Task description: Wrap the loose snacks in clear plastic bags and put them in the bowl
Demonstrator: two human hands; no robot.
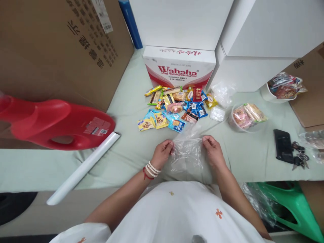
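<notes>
A clear plastic bag (187, 156) is stretched between my two hands over the front of the table. My left hand (162, 153), with beaded bracelets at the wrist, pinches the bag's left upper edge. At the opposite corner, my right hand (214, 152) pinches the same edge. Just beyond the bag lies a pile of small wrapped snacks (175, 106), in yellow, blue, red and green packets. To its right, a folded clear packet (217, 114) and crumpled clear plastic (223, 94) rest on the cloth. A clear round bowl (234, 126) holds several wrapped snacks.
Behind the snacks stands a Wahaha water carton (178, 69). On the left are a red plastic container (63, 123), a white tube (83, 168) and a large cardboard box (50, 50). A white tub (268, 96), a black phone (282, 145) and keys (301, 158) are on the right.
</notes>
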